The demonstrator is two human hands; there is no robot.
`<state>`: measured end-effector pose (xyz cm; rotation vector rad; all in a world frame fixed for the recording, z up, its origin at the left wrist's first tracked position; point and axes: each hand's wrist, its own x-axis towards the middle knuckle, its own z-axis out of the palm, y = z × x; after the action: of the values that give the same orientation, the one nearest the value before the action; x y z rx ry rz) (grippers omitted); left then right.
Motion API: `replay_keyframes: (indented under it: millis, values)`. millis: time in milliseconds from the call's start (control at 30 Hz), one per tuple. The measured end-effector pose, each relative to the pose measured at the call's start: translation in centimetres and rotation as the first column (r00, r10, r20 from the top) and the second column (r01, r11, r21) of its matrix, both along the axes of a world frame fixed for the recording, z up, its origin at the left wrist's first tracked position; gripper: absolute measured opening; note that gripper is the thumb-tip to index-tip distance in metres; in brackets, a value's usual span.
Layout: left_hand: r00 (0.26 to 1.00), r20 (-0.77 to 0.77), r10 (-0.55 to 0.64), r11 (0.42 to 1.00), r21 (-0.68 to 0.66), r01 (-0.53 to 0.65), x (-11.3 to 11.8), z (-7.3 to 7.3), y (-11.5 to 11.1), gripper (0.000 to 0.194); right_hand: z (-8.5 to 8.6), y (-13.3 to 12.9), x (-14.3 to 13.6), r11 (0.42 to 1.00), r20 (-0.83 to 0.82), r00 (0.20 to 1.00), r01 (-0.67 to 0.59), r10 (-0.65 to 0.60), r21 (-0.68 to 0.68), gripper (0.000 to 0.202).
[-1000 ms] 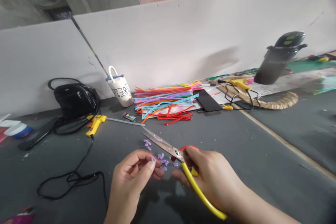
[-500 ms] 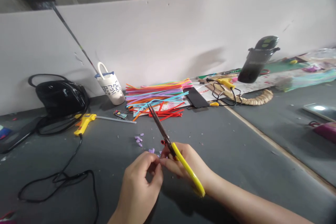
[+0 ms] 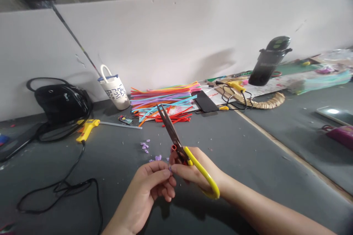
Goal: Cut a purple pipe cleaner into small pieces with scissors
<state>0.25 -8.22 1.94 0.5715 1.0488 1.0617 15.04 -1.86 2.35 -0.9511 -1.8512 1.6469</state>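
Yellow-handled scissors (image 3: 175, 136) rest in my right hand (image 3: 197, 170), blades slightly parted and pointing away toward the back of the table. A small red ring-shaped piece (image 3: 174, 148) shows beside the blades at my right fingers. My left hand (image 3: 151, 187) is closed in a pinch, its thumb and forefinger meeting the right fingertips. Between them is a tiny purple piece (image 3: 170, 169), mostly hidden. Just beyond the hands, small purple pieces (image 3: 145, 147) lie scattered on the dark table (image 3: 226, 198).
Colourful pipe cleaners (image 3: 165, 97) lie behind the hands, near a black phone (image 3: 206, 101). At left are a yellow glue gun (image 3: 88, 130) with its cord, a white cup (image 3: 117, 93) and a black bag (image 3: 62, 102). A dark bottle (image 3: 266, 64) stands at back right.
The scissor blades have parted a little, and the handle has tilted. My left hand has turned, so its lower fingers now show curled under the pinch.
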Motion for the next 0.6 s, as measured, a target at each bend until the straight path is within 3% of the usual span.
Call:
replay_keyframes:
  millis: [100, 300, 500, 600]
  values:
    - [0.998, -0.013, 0.057, 0.998, 0.025, -0.056, 0.1, 0.1, 0.0, 0.01, 0.2, -0.1, -0.1, 0.999, -0.009, 0.999, 0.039, -0.039, -0.02, 0.003]
    - [0.947, -0.184, 0.262, 0.958, 0.169, -0.232, 0.7, 0.5, -0.1, 0.011, 0.5, -0.5, -0.3, 0.992, -0.012, 0.994, 0.11, -0.111, -0.068, 0.003]
    - [0.903, -0.3, 0.308, 0.94, 0.242, -0.241, 1.3, 0.5, -0.4, 0.01, 0.1, -1.1, -0.5, 0.993, -0.071, 0.991, 0.114, -0.112, 0.022, 0.005]
    - [0.922, -0.268, 0.278, 0.951, 0.213, -0.225, 1.4, 0.6, -0.4, 0.01, 0.4, -1.2, -0.4, 0.99, -0.049, 0.994, 0.103, -0.099, 0.093, 0.01]
